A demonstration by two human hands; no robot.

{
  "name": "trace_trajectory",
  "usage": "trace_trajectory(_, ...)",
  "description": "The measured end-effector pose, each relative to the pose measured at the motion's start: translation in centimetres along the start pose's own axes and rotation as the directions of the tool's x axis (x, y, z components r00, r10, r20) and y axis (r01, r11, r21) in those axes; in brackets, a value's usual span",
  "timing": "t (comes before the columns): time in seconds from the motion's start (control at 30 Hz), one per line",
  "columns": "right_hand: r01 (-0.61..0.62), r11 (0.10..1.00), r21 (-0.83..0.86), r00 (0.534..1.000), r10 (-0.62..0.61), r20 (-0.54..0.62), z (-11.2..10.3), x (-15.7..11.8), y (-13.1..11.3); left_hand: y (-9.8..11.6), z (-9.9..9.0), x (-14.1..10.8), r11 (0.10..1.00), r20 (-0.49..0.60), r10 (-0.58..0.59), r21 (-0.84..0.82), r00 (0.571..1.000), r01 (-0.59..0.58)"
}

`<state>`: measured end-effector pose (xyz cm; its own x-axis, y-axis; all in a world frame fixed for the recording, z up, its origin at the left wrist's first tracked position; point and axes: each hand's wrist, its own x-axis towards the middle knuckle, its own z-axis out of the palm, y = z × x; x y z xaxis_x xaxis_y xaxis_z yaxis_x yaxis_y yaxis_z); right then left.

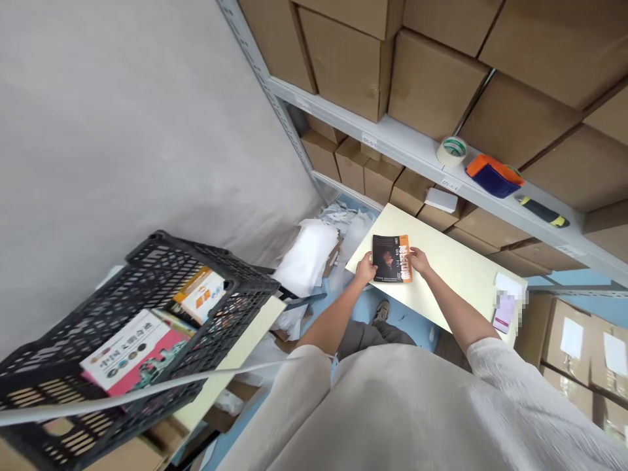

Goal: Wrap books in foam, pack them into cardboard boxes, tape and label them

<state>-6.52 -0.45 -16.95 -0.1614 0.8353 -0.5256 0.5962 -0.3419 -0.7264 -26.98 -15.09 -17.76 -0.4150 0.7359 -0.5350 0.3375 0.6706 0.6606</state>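
Note:
A dark book (391, 259) with an orange strip and white lettering is held over the left part of a pale yellow table (441, 261). My left hand (366, 268) grips its left edge, with the fingers closed on it. At the opposite edge, my right hand (418, 260) also pinches the book. The cover faces up toward me, its lettering turned sideways. Fingers beneath the book are hidden.
A black crate (245, 281) with books stands at the left. The metal shelf (412, 150) beyond the table carries cardboard boxes, a tape roll (452, 151) and a yellow-black tool (543, 211). A phone (504, 313) lies at the table's right end. White wrapping (307, 255) is heaped left of the table.

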Motion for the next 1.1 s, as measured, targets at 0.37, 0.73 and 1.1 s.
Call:
trace_trajectory(0.37,0.254,0.912,-0.323,0.967,-0.238,0.090,0.0,-2.3,4.1,2.6,0.6,3.1,0.837,0.210,0.273,0.429,0.939,-0.340)
trace_trajectory(0.73,0.146,0.682,-0.717,0.985,-0.036,0.167,4.2,-7.6,3.0,3.2,-0.3,4.3,0.560,0.564,0.277,0.564,0.778,-0.607)
trace_trajectory(1.1,0.144,0.685,-0.714,0.989,-0.070,0.132,3.9,-1.9,-1.0,1.9,-0.2,2.5,0.499,0.660,0.302,0.506,0.688,-0.704)
